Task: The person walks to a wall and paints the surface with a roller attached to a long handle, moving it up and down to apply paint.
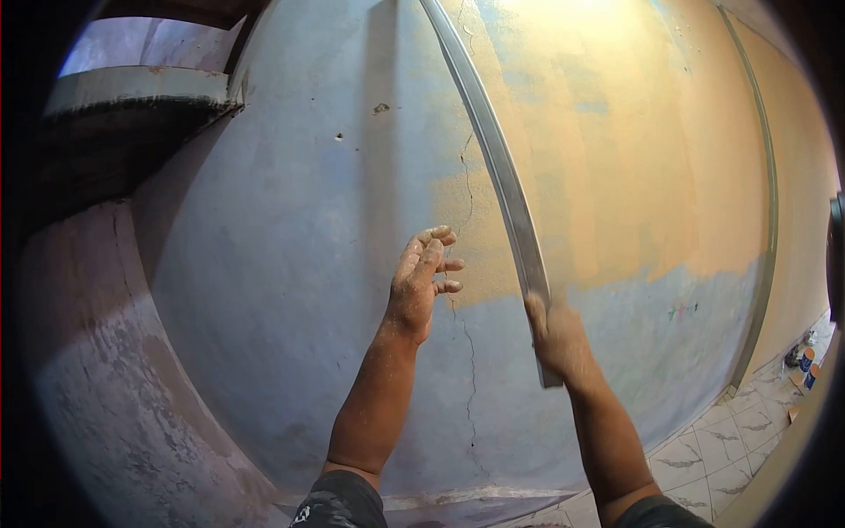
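A long metal straightedge (503,172) lay against the wall (282,264), gripped near its lower end by the right hand (558,341).

Its long axis ran steeply from the top of the view down and rightward, the lower tip just below the blurred right hand clamped round it. The left hand (422,280) was raised just left of the bar, open with fingers loosely curled and apart; whether it touched the plaster could not be told. A thin crack (466,352) ran down between the hands. Bare wall lay open on both sides: a ledge (132,88) bounded it upper left, an upright strip (769,220) far right, the tiled floor (713,449) below.
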### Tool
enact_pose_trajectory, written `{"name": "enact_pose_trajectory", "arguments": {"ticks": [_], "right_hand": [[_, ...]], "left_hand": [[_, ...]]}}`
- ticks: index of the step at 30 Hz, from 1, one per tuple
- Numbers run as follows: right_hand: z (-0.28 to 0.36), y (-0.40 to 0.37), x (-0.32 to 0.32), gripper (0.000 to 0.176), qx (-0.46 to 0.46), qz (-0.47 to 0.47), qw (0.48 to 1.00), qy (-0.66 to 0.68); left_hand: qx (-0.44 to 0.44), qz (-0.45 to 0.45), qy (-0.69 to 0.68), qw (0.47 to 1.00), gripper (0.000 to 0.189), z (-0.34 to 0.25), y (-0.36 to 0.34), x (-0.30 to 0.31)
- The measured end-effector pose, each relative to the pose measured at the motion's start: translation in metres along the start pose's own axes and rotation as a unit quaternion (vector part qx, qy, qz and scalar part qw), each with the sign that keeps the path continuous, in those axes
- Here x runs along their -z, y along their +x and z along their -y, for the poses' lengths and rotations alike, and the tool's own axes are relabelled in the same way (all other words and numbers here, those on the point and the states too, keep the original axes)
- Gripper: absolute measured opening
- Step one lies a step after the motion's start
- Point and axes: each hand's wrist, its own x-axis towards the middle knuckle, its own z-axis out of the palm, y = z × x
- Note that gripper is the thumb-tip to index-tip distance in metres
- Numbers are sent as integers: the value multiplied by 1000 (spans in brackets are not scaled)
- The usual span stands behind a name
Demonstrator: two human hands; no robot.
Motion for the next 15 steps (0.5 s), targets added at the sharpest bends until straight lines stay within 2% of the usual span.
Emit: {"name": "enact_pose_trajectory", "arguments": {"ticks": [2, 4, 6, 10, 15], "right_hand": [[-17, -30, -6, 45, 3, 10, 1000, 26], [-39, -56, -16, 41, -17, 15, 1000, -3], [-31, -85, -11, 39, -84, 58, 994, 46], [-84, -132, -37, 39, -62, 54, 997, 11], [-121, -191, -45, 46, -114, 99, 989, 3]], "left_hand": [[5, -8, 3, 1000, 47, 3, 7, -5], [3, -15, 5, 1000, 50, 6, 13, -11], [3, -20, 8, 1000, 52, 8, 19, -17], [3, -29, 21, 999, 61, 17, 32, -28], [24, -21, 22, 999, 67, 35, 39, -36]]}}
